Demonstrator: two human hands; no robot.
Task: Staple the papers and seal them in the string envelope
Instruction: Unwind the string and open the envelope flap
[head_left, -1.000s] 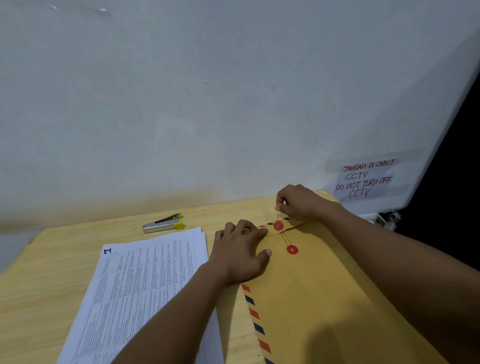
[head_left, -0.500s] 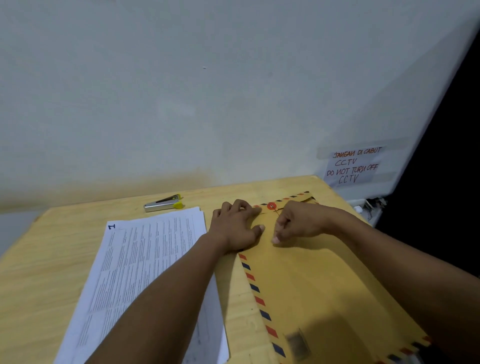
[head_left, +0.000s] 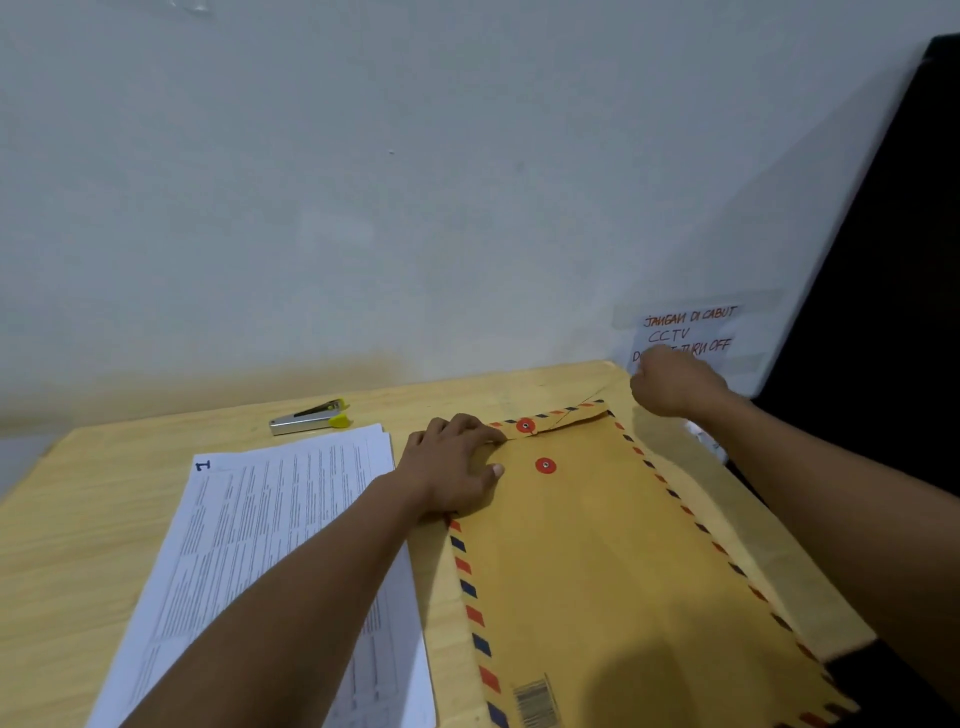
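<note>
1x envelope (head_left: 597, 545), flap pressed flat by L hand (head_left: 457, 467), grip open; string (head_left: 584, 401) pinched in R hand (head_left: 675, 387), 2 o'clock – to be drawn taut off button (head_left: 525, 426).

Colours on the light wood table (head_left: 78, 545)
The envelope (head_left: 623, 571) is yellow-brown with red and blue stripes along its edges; the papers (head_left: 270, 519) are white, the stapler (head_left: 306, 418) silver and yellow.

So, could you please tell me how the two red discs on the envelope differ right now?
The upper disc sits on the folded flap; the lower disc sits on the envelope body. A thin string runs from the upper disc to the right hand, which pinches it; no string is wound round the lower disc. Both are round and red, with a small metal centre.
</note>
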